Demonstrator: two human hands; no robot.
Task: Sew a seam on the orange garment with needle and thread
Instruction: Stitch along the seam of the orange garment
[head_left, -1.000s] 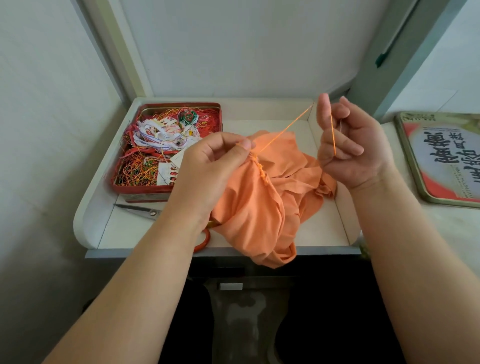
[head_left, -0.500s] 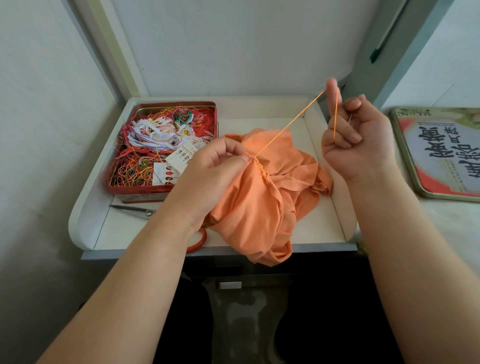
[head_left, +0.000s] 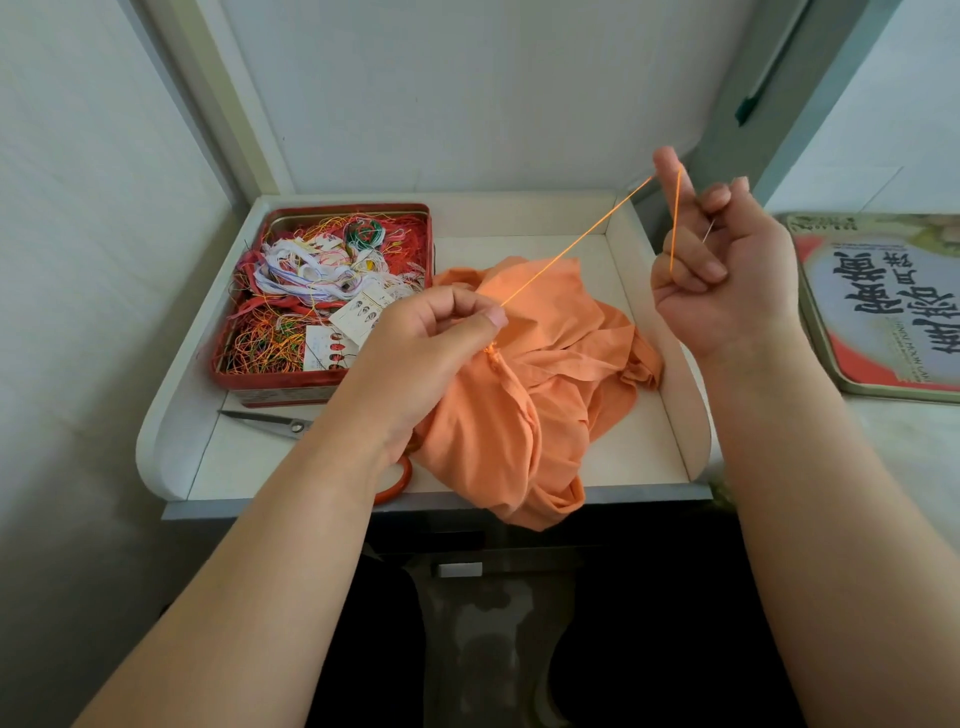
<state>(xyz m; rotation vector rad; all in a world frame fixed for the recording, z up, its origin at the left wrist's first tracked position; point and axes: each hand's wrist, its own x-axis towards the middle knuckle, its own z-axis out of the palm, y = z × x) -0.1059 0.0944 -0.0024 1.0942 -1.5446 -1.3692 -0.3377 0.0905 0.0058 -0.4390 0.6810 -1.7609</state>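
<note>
The orange garment lies bunched on the white tray-like tabletop, one fold hanging over the front edge. My left hand pinches the garment at the seam. An orange thread runs taut from that spot up and right, over the raised forefinger of my right hand, then down into its curled fingers. The thin needle shows between the fingers of my right hand, which is lifted above the tray's right wall.
A red tin full of tangled coloured threads and needle cards sits at the tray's back left. Scissors with an orange handle lie in front of it, partly under my left forearm. A printed tin lid lies at the right.
My right hand has risen and moved right, drawing the thread longer and tauter. My left hand has kept its pinch on the seam.
</note>
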